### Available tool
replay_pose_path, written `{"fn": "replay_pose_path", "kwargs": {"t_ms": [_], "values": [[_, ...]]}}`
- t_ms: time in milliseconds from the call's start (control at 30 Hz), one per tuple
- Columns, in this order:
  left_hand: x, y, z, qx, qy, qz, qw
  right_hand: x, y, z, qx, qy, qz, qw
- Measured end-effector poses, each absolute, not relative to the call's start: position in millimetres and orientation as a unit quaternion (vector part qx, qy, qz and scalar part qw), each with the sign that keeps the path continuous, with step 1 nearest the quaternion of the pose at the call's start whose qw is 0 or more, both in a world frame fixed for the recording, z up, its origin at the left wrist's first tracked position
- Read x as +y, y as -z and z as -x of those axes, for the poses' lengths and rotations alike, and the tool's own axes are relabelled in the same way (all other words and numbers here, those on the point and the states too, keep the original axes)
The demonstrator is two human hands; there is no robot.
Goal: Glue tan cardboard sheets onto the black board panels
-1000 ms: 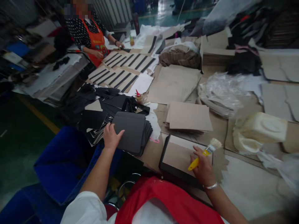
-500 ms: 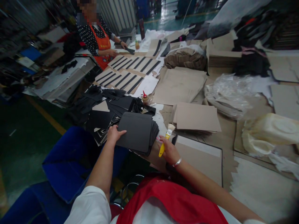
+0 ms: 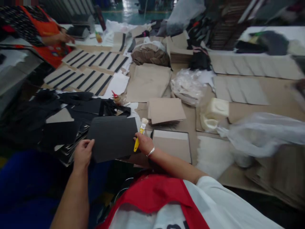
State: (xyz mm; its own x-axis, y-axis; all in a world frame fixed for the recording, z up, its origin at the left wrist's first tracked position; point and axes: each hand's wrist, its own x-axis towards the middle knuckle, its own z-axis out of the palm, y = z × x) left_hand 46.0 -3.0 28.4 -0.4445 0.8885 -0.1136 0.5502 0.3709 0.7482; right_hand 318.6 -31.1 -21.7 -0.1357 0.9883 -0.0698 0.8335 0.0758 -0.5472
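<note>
My left hand (image 3: 83,153) pinches the black sheet (image 3: 113,136) while my right hand (image 3: 145,143), also holding the brush (image 3: 141,131), grips the opposite edge, probably for balance.

I see panel (image 3: 113,138) between left hand (image 3: 83,152) and right hand (image 3: 145,143), paintbrush (image 3: 141,130) in right hand, squeeze bottle (image 3: 119,100) behind panel; cardboard stack (image 3: 165,111) right of squeeze bottle, jug (image 3: 218,108) right of cardboard stack

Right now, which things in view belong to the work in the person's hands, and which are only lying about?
Seemingly in use:
- black sheets, with left hand and right hand at their edges
- yellow-handled brush, in right hand

Probably just lying about:
- crumpled clear plastic
- brown bundle, farther back
</note>
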Motion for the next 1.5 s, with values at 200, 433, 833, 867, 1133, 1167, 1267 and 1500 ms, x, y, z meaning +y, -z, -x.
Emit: {"fn": "replay_pose_path", "kwargs": {"t_ms": [200, 433, 833, 867, 1133, 1167, 1267, 1500], "values": [[-37.2, -21.5, -138.9, 0.708, -0.267, -0.513, 0.405, -106.3, 27.8, -421.1, -0.640, -0.158, 0.730, 0.182], [-48.0, 34.6, -252.8, 0.598, -0.132, -0.678, 0.406, -179.7, 59.6, -515.2, -0.544, -0.093, 0.826, 0.115], [-44.2, 50.5, -277.1, 0.631, -0.084, -0.725, 0.264, -170.8, 45.6, -549.3, -0.573, -0.029, 0.815, 0.087], [-46.7, 46.6, -278.4, 0.613, -0.108, -0.747, 0.234, -168.3, 36.3, -557.3, -0.573, -0.017, 0.810, 0.126], [-8.1, 24.2, -369.4, 0.377, -0.161, -0.906, 0.101, -61.1, -37.9, -575.7, -0.496, -0.163, 0.731, 0.439], [6.1, 25.0, -382.7, 0.364, -0.149, -0.915, 0.089, -41.7, -41.8, -570.3, -0.482, -0.205, 0.724, 0.448], [47.7, 30.1, -402.7, 0.352, -0.068, -0.930, 0.083, 9.2, -44.4, -553.9, -0.456, -0.286, 0.694, 0.477], [76.9, 41.4, -379.0, 0.335, -0.010, -0.939, 0.083, 85.3, -23.3, -528.9, -0.473, -0.361, 0.663, 0.455]]}}
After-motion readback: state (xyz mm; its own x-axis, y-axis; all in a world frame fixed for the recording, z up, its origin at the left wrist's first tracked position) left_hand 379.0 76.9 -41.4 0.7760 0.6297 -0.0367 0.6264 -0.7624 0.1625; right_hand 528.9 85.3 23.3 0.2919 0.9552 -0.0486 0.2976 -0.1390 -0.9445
